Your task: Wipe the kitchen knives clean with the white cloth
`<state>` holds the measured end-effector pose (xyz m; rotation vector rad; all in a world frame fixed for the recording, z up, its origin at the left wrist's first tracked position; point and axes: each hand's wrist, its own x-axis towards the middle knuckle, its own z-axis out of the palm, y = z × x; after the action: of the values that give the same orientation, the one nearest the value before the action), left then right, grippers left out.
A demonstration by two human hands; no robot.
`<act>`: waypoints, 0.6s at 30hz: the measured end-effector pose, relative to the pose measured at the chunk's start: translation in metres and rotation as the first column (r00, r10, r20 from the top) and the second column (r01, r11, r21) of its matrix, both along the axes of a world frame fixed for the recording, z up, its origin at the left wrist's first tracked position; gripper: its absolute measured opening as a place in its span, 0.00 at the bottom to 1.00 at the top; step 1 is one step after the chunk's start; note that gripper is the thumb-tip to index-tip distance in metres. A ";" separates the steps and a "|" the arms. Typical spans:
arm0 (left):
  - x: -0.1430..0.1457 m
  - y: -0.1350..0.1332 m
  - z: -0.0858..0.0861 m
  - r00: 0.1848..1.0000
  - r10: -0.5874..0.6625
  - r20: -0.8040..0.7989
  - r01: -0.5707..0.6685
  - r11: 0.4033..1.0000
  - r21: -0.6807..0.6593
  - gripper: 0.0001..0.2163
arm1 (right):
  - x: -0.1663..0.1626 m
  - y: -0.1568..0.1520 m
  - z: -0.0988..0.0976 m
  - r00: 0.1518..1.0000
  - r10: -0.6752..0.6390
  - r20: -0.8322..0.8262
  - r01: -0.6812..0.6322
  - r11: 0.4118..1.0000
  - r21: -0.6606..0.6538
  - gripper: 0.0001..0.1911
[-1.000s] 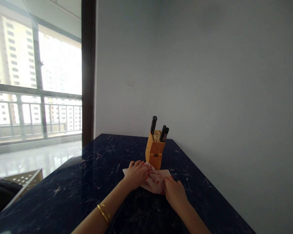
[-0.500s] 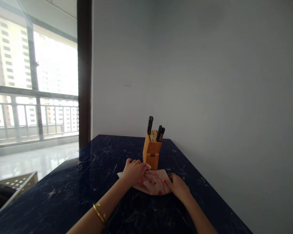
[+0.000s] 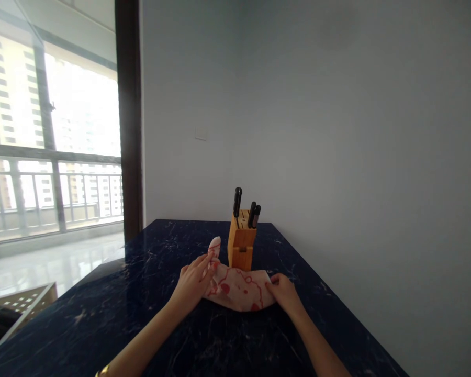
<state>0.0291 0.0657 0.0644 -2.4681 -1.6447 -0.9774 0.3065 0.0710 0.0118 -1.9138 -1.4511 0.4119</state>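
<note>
A pale pink cloth with red spots and wavy red lines lies on the dark table, stretched between my two hands. My left hand is closed on its left end, and a narrow flap of it sticks up above the fingers. At the right edge, my right hand pinches the fabric between thumb and fingers. Just behind the cloth stands a wooden knife block. Several black-handled knives, one of them a taller knife, rise from its slots; their blades are hidden.
The dark blue marble-patterned table runs back to a grey wall. A beige perforated crate with something dark in it is at the lower left. Beyond a dark frame are tall windows and a railing.
My left hand has moved left and pulled the cloth's left end with it, so a flap now stands up there. My right hand stays at the right edge. The view has shifted slightly.
</note>
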 end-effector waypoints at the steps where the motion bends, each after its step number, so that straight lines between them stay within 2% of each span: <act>1: -0.002 -0.002 -0.001 1.000 -0.011 0.026 0.011 1.000 0.001 0.19 | -0.001 -0.001 0.002 1.000 -0.002 -0.022 0.003 1.000 0.027 0.06; 6: -0.008 -0.010 0.002 0.952 -0.156 0.265 0.154 0.988 0.028 0.21 | -0.004 -0.006 0.016 0.991 0.002 -0.136 0.024 0.981 0.191 0.09; 9: -0.007 -0.012 0.009 0.912 -0.211 0.352 0.209 0.977 0.044 0.21 | -0.004 -0.009 0.023 0.978 0.026 -0.206 0.030 0.963 0.268 0.10; 13: -0.008 -0.009 0.012 0.895 -0.198 0.400 0.195 0.980 0.049 0.21 | -0.005 -0.013 0.027 0.956 0.065 -0.286 0.027 0.951 0.307 0.11; 18: -0.013 -0.003 0.008 0.874 -0.196 0.444 0.194 0.980 0.050 0.21 | -0.008 -0.013 0.028 0.930 0.097 -0.355 0.015 0.954 0.299 0.11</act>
<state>0.0159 0.0626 0.0725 -2.5825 -1.4946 -1.6831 0.2986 0.0579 0.0399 -1.4754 -1.2274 0.5086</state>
